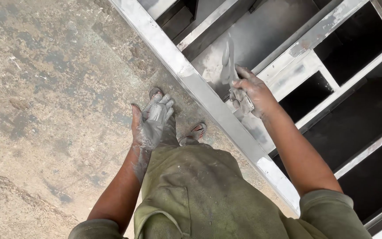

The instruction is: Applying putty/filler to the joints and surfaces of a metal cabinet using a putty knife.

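Up at one o'clock, the right hand is closed around a grey putty knife, its blade pressed flat against the grey panel inside the metal frame. Toward nine o'clock of it, the left hand hangs open, fingers spread and caked in grey paste, holding nothing above the concrete floor.
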